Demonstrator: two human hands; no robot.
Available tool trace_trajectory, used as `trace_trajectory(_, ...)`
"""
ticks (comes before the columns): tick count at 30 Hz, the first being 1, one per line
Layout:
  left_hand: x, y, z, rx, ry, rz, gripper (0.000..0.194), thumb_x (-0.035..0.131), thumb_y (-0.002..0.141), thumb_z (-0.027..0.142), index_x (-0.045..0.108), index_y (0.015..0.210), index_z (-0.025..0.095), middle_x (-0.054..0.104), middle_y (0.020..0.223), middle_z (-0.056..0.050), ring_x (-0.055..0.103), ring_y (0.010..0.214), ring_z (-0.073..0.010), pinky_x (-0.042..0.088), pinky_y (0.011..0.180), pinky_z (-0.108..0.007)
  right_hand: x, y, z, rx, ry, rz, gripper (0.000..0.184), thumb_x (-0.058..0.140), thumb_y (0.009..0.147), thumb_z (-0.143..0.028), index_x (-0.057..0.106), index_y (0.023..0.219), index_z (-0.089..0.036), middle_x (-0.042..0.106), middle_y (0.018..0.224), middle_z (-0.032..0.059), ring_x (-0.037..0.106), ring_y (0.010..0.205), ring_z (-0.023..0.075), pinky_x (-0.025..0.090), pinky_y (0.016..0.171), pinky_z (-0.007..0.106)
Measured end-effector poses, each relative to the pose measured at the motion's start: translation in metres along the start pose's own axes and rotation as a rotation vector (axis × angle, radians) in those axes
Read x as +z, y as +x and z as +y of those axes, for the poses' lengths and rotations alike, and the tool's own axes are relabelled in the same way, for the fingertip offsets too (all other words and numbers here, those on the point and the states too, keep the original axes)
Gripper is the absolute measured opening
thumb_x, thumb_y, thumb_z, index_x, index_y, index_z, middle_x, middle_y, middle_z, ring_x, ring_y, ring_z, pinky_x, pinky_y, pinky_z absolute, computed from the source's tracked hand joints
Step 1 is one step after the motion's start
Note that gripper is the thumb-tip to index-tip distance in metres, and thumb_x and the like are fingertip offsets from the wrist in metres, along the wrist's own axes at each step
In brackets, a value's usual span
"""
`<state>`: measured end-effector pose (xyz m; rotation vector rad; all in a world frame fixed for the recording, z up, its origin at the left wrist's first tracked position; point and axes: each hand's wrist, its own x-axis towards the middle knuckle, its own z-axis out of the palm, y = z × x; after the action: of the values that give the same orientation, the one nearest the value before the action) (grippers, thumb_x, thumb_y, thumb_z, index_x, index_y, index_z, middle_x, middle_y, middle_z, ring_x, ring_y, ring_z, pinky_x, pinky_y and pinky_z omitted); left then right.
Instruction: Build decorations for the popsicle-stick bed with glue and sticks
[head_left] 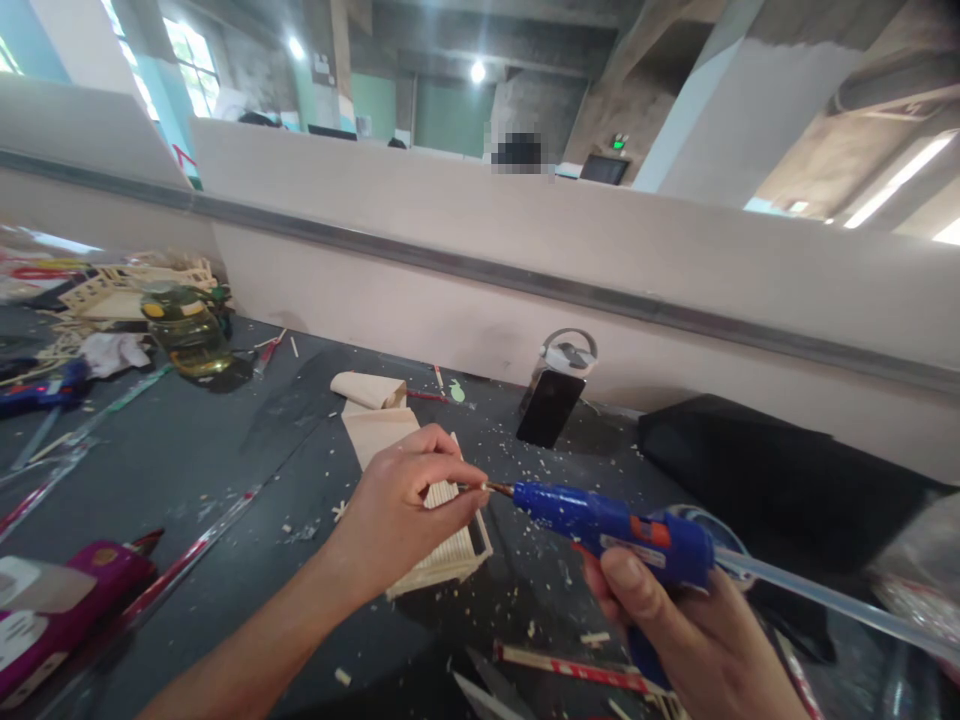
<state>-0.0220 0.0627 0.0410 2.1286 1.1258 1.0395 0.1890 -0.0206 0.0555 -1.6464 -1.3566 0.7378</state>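
My right hand [675, 620] grips a blue hot glue gun [592, 515], with a clear glue stick [825, 600] sticking out of its rear. The nozzle points left and meets the fingertips of my left hand [405, 500]. Thumb and index finger of that hand pinch a small piece of wooden stick [484, 487], mostly hidden by the fingers. Below the left hand lies a small model of pale wooden sticks [442, 570], with a ribbed surface and a raised frame. My left hand covers part of it. Behind it is a partly rolled sheet of tan paper [375, 425].
A phone [551, 408] leans against a lidded cup [570, 352] near the partition [450, 310]. Black cloth [765, 480] lies right; a jar of yellowish liquid [187, 330] stands left. A magenta tool [82, 610], scissors blades [491, 690] and stick packets [577, 668] lie nearer.
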Motion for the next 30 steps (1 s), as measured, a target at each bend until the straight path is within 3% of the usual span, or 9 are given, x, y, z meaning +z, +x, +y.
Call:
trace_trajectory(5,0.000,0.000,0.001,-0.014,-0.012,-0.007,0.011,0.065,0.082,0.022,0.075,0.087,0.024,0.063,0.080,0.000,0.047,0.056,-0.0086,0.032,0.046,-0.020,0.000,0.000,0.002,-0.005,0.003,0.000,0.041,0.065,0.074,-0.060,0.065,0.064,-0.020,0.062,0.051,0.0021,0.059,0.052,0.0192,0.049,0.047,0.027)
trace_trajectory(12,0.000,0.002,0.002,-0.002,-0.037,0.018,0.009,0.067,0.080,0.020,0.075,0.083,0.023,0.066,0.075,0.001,0.047,0.052,-0.0075,0.034,0.047,-0.020,-0.004,0.001,0.010,0.002,0.019,-0.032,0.043,0.061,0.079,-0.059,0.067,0.065,-0.019,0.066,0.058,0.0043,0.061,0.055,0.0180,0.050,0.050,0.025)
trace_trajectory(22,0.001,0.001,0.001,-0.025,-0.020,0.025,0.009,0.066,0.080,0.019,0.074,0.080,0.023,0.070,0.071,0.002,0.049,0.052,-0.0085,0.036,0.048,-0.020,-0.003,0.000,-0.001,0.008,0.132,-0.023,0.044,0.060,0.079,-0.061,0.069,0.066,-0.019,0.065,0.060,0.0040,0.057,0.056,0.0164,0.048,0.051,0.024)
trace_trajectory(30,-0.003,0.002,0.000,-0.075,-0.010,0.003,0.010,0.064,0.081,0.023,0.074,0.082,0.024,0.070,0.073,0.003,0.045,0.050,-0.0081,0.033,0.048,-0.021,-0.005,0.001,-0.002,-0.006,0.043,-0.054,0.048,0.057,0.079,-0.065,0.069,0.067,-0.019,0.068,0.064,0.0054,0.059,0.058,0.0187,0.047,0.052,0.026)
